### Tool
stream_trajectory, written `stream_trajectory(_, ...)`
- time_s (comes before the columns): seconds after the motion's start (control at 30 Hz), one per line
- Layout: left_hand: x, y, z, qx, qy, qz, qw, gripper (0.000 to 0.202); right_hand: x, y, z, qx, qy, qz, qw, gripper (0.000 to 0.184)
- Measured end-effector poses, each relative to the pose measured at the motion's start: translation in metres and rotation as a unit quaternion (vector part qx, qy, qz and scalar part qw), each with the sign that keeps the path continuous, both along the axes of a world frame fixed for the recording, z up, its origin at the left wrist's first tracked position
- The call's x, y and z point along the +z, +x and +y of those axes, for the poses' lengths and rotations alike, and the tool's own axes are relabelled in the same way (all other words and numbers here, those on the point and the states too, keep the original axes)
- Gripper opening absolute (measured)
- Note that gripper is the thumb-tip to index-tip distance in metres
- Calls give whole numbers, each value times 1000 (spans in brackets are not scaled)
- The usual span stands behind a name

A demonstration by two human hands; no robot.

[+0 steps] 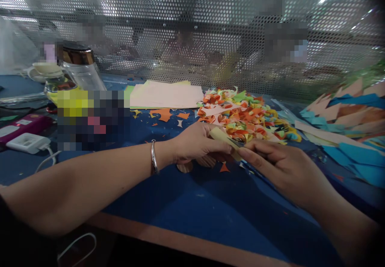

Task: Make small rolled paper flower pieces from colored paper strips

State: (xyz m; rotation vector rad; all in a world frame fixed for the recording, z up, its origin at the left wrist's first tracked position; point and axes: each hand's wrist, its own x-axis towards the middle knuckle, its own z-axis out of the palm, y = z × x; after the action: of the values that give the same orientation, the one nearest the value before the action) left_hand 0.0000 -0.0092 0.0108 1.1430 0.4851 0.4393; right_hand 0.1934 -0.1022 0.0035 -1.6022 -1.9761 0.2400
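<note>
My left hand, with a silver bangle at the wrist, pinches a folded strip of pale yellow paper between thumb and fingers. Close against it, my right hand is closed around scissors. Only a bit of dark blade shows at the paper; the handles are hidden in my fingers. Below my left hand lie two round brown striped pieces on the blue tabletop. An orange paper scrap rests beside them.
Behind my hands is a heap of coloured paper scraps, beside stacked pale sheets. Cut blue and peach paper lies at right. A glass bottle, white charger and magenta device stand left. A perforated metal screen closes the back.
</note>
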Motion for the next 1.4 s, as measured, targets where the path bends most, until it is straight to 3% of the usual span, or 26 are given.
stream_trajectory(0.23, 4, -1, -3, -6, 3, 35, 999, 16, 1, 0, 0, 5, -12, 10, 1000, 55)
stream_trajectory(0.43, -1, 0, 0, 0, -11, 0, 1000, 11, 0, 0, 0, 4, -8, 12, 1000, 56)
stream_trajectory(0.57, -7, -3, 6, 10, -9, -37, 999, 26, 0, 1, 1, -3, -7, 8, 1000, 56)
stream_trajectory(0.73, -9, -5, 9, 13, 8, -26, 1000, 28, 1, 1, 1, -8, -6, -3, 1000, 58)
stream_trajectory(1.4, -6, -4, 5, -3, 1, -13, 1000, 30, 0, 0, 1, -6, -13, 0, 1000, 59)
